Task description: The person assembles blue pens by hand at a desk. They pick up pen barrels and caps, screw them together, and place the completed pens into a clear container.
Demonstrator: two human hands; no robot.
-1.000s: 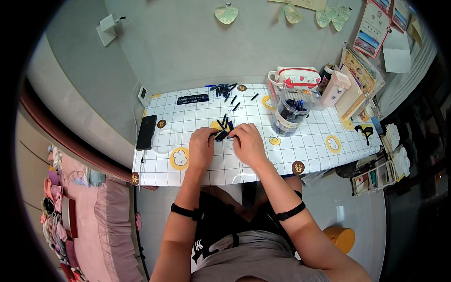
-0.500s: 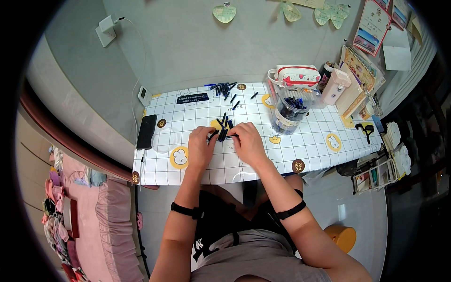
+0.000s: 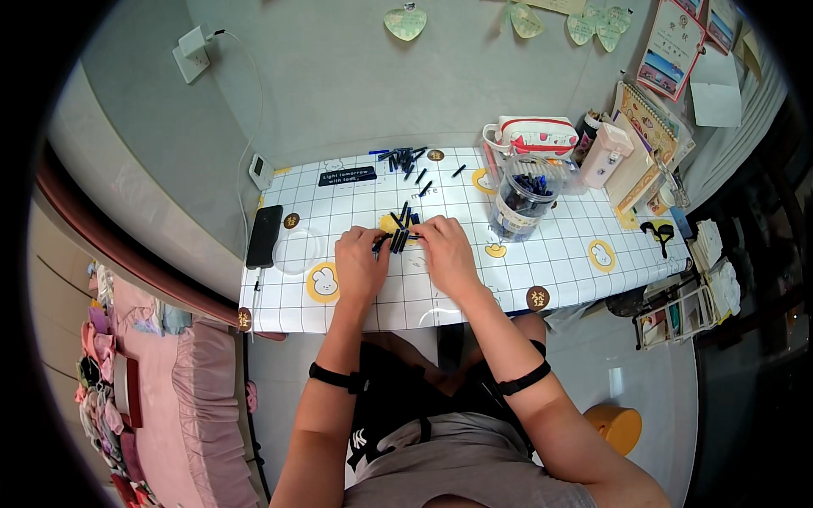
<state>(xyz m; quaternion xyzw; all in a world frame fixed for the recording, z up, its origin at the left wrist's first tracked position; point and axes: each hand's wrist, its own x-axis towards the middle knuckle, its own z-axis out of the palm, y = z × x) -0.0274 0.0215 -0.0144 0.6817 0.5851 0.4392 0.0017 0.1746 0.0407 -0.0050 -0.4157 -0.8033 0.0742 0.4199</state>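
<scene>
A small bunch of dark blue ink cartridges [image 3: 398, 240] lies on the table between my two hands, some side by side. My left hand [image 3: 361, 261] has its fingers closed on a dark ink cartridge [image 3: 381, 242] at the bunch's left edge. At the right edge, my right hand [image 3: 445, 254] pinches another ink cartridge [image 3: 414, 237], mostly hidden by the fingertips. Just beyond the bunch, a few more cartridges [image 3: 405, 213] lie loose. A larger heap of cartridges [image 3: 401, 159] is at the table's far edge, with single ones scattered nearby.
A clear plastic jar [image 3: 518, 208] with cartridges inside stands to the right. Behind it are a white and red pencil case [image 3: 535, 135] and a pink box [image 3: 607, 156]. On the left lie a black phone [image 3: 264, 237] and a clear round lid [image 3: 298, 252]. The tablecloth [image 3: 542, 262] is checked.
Both hands have shifted slightly, the left a little to the left. The cartridges between them now stand more evenly side by side. The far heap and the jar look unchanged.
</scene>
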